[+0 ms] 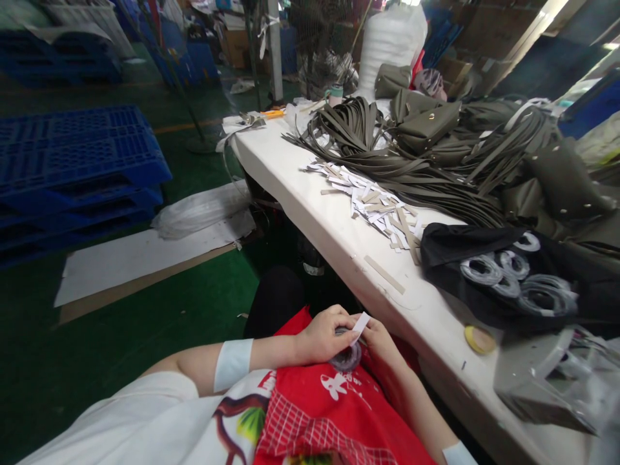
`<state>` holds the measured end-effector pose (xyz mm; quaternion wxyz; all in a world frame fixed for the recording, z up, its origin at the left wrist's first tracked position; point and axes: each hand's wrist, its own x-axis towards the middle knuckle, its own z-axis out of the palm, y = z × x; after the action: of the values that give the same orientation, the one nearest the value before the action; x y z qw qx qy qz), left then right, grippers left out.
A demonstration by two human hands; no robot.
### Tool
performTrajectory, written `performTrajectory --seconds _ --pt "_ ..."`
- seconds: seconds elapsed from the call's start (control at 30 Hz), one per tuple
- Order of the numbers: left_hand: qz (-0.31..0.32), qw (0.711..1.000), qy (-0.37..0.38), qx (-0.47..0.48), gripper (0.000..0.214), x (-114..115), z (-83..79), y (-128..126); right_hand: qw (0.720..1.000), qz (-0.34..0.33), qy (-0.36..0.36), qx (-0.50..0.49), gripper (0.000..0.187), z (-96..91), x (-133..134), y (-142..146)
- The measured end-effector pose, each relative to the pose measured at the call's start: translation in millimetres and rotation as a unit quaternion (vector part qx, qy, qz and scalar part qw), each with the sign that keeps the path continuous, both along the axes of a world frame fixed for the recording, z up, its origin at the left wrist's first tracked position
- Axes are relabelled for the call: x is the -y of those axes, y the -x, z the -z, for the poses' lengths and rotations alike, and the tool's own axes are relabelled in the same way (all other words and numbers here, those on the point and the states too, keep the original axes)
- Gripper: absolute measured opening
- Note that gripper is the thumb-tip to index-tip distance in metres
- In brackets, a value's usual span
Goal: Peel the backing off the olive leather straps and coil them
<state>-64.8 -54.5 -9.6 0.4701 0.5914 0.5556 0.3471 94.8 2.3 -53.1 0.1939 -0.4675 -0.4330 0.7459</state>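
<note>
Both my hands meet low over my red apron (339, 403), just in front of the table edge. My left hand (323, 332) is closed around a coil of thin grey cord (349, 359), which hangs below its fingers. A short white paper strip (360, 325) stands up between the two hands, across the coil. My right hand (380, 342) has its fingers closed at the strip's right side; its fingertips are partly hidden. On the black cloth (440, 248) to the right lie several similar pale coils (484, 270).
On the white table (310, 194) lie a pile of white and tan strips (375, 200), a single tan strip (385, 274), olive straps (387, 161), olive bags (426, 126), a yellow tape roll (479, 340) and a clear plastic bin (537, 374). Blue pallets (77, 168) stand at left.
</note>
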Motion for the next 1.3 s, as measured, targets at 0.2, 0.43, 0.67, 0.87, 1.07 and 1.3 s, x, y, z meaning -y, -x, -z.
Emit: performTrajectory --seconds 0.2,0.43,0.67,0.87,1.07,1.3 --pt "-0.079 0.994 0.075 0.005 0.024 -2.4 7.6 -2.9 0.988 0.012 -0.146 0.055 0.039 -19.6 6.1 -2.2" --pt "-0.065 0.995 0.072 0.018 0.022 -4.7 3.0 -6.1 0.997 -0.018 -0.077 0.003 0.031 -25.0 1.1 -14.8" --pt "-0.058 0.997 0.046 -0.018 0.013 1.7 -1.0 -7.5 0.998 -0.049 0.003 -0.049 0.03 -25.0 -6.7 -20.6" --pt "-0.076 0.997 0.027 -0.001 0.025 6.1 5.2 -7.4 0.992 -0.056 0.09 -0.068 0.034 -19.5 -8.0 -16.9" --pt "-0.042 0.998 0.037 -0.015 0.024 5.8 -3.1 -10.4 0.985 -0.157 0.052 -0.044 0.04 -16.9 -22.8 -22.1" --pt "0.059 0.98 0.188 0.02 0.035 -7.2 3.8 4.6 0.904 -0.195 -0.351 0.146 0.016 -46.0 -7.3 -24.3"
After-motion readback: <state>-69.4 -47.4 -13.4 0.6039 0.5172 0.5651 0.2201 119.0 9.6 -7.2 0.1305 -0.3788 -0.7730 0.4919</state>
